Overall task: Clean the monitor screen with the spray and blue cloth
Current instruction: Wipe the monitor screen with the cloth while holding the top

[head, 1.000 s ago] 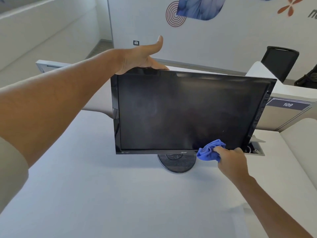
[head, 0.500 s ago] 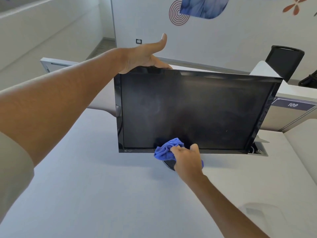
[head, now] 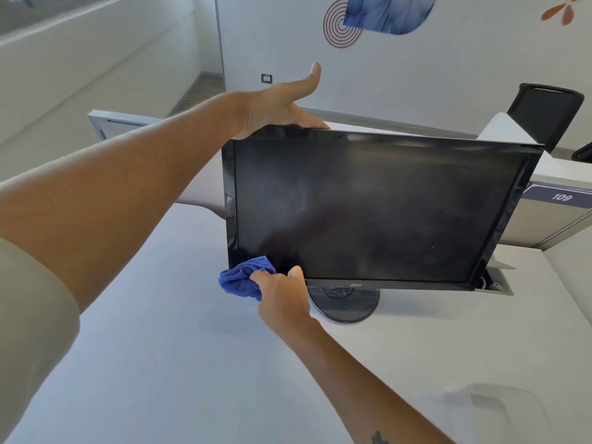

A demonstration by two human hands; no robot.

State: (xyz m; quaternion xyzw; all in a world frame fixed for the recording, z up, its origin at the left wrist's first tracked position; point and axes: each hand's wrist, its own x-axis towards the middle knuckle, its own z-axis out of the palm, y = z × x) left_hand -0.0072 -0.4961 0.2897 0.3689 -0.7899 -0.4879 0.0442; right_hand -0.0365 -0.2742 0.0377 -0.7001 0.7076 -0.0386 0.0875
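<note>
L forearm reaches in from the left edge w/ a beige short sleeve at the elbow; the left hand rests on the top-left corner of the black flat-panel monitor, thumb sticking straight up, the other fingers laid over the top edge toward the back, where they can't be seen in full. Monitor stands on the white desk, tilted w/ its right side lower in view, screen dark w/ faint smears near the left-centre. At the screen's bottom-left corner sits the crumpled blue microfibre cloth, touching the lower bezel; the right hand grips it, fingers bunched round the fabric, pressing it vs. the glass. Just right of that hand, under the bezel, is the round black ribbed monitor stand base. Further right, behind the monitor, a grey cable-port flap in the desk, a divider label reading "109", and a black office chair back at top right.
</note>
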